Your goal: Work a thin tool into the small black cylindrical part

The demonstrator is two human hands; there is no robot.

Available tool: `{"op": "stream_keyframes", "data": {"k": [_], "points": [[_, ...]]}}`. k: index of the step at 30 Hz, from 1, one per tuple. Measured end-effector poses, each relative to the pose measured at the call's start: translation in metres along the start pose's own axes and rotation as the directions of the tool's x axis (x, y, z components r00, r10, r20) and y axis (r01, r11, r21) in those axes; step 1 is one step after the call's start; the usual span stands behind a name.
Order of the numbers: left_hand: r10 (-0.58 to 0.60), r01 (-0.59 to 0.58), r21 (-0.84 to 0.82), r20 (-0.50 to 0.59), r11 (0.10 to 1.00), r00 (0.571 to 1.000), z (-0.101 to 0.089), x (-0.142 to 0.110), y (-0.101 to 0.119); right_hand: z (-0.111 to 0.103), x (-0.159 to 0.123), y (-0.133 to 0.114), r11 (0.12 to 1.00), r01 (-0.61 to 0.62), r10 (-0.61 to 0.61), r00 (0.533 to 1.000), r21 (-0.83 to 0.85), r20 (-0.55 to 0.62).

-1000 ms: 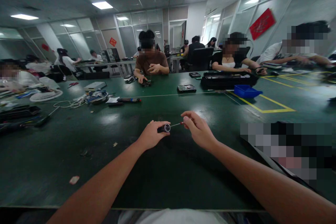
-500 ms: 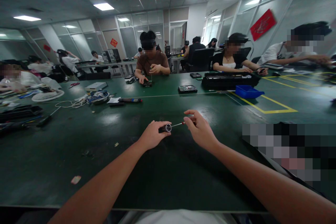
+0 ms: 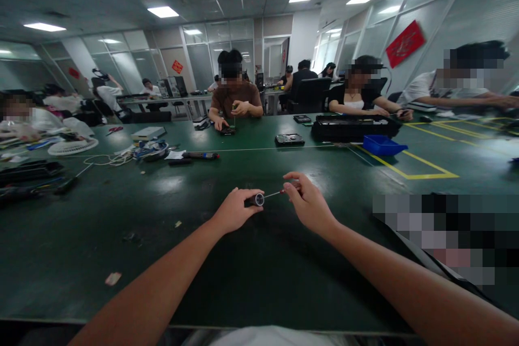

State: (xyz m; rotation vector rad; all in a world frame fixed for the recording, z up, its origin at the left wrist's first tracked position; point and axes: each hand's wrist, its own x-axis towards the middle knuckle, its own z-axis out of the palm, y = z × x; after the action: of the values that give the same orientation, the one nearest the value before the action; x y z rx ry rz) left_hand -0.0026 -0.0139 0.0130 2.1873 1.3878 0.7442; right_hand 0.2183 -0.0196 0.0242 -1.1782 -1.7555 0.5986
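My left hand (image 3: 233, 211) is closed round a small dark cylinder (image 3: 259, 199) with a silvery ring at the end facing me; its exact kind does not show. In my right hand (image 3: 308, 203) is a thin screwdriver (image 3: 273, 194), pinched between thumb and fingers, with a bit of red where the shaft enters the grip. The shaft points left and its tip reaches the cylinder's right side; whether it sits in a screw I cannot tell. Both hands are above the green table (image 3: 243, 286), near the middle.
A hard drive (image 3: 289, 140) lies beyond my hands, near a black casing (image 3: 354, 127) and a blue bin (image 3: 383, 145). To the left are a pen-like tool (image 3: 200, 155), tangled cables (image 3: 150, 150) and a white fan grille (image 3: 73, 146). Several people work around the table.
The view has shifted slightly. My hands keep almost the same pose, with the screwdriver still against the cylinder. The person opposite has moved a hand a little.
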Motion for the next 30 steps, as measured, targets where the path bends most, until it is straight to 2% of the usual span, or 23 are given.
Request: {"op": "stream_keyframes", "data": {"k": [4,8,13,15,20,26,30], "points": [[0.012,-0.012,0.013,-0.008,1.000,1.000,0.0019,0.0005,-0.0023,-0.0013,0.0002,-0.0011,0.999,0.023,-0.024,1.000,0.032,0.014],[0.000,0.000,0.007,-0.029,1.000,1.000,0.0022,0.0001,-0.0024,-0.0045,0.0011,-0.0050,0.999,0.004,-0.001,0.998,-0.038,0.056],[-0.007,0.008,0.023,-0.044,1.000,0.999,-0.0005,-0.0007,0.0017,-0.0032,-0.0004,-0.0035,0.999,0.040,-0.041,0.999,-0.021,-0.003],[-0.005,0.007,0.025,-0.049,1.000,0.999,-0.0013,-0.0012,0.0028,-0.0029,-0.0008,-0.0036,0.999,0.053,-0.053,0.999,0.000,0.008],[0.016,-0.015,0.026,-0.053,1.000,0.998,0.0005,-0.0013,-0.0003,-0.0038,-0.0001,-0.0066,0.998,-0.001,0.005,0.999,-0.063,0.052],[0.018,-0.017,0.016,-0.066,1.000,0.998,0.0014,-0.0011,-0.0029,-0.0023,-0.0022,-0.0047,0.999,0.037,-0.036,0.999,-0.002,0.037],[0.007,-0.006,0.010,-0.068,1.000,0.998,0.0009,-0.0019,0.0008,-0.0015,-0.0023,-0.0041,0.999,-0.036,0.035,0.998,0.017,0.044]]}}
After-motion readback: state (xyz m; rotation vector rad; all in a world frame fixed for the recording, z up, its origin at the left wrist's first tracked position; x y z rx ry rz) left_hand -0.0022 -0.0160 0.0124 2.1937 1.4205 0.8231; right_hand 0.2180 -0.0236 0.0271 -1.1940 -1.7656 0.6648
